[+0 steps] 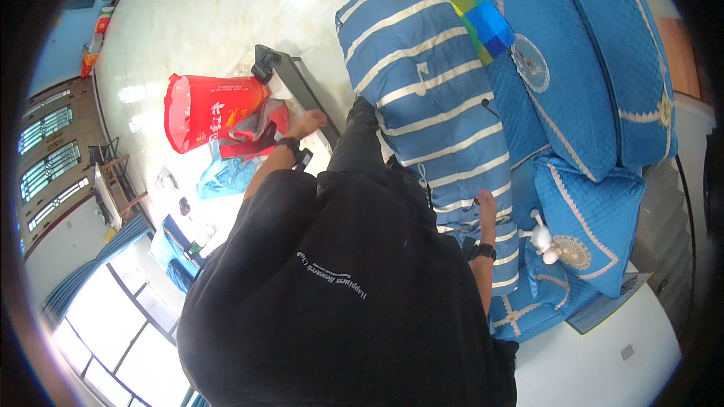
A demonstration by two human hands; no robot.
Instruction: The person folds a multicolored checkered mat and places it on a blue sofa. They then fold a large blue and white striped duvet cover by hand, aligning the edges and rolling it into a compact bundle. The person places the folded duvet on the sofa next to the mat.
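Note:
My left hand, with a dark watch at the wrist, is over the edge of a low dark-framed table. Its fingers are loosely bent and nothing shows in them. On the other side my right hand is above a blue quilted bedding piece with white stripes, laid along the sofa. A small dark thing shows at the right fingertips; whether they grip it is not clear. Another small dark thing with a thin cord lies farther up the striped bedding.
A red bag, a grey-and-red bag and a light blue bag lie to the left. The blue sofa at right bears a checkered cloth, a cushion and a white plush toy.

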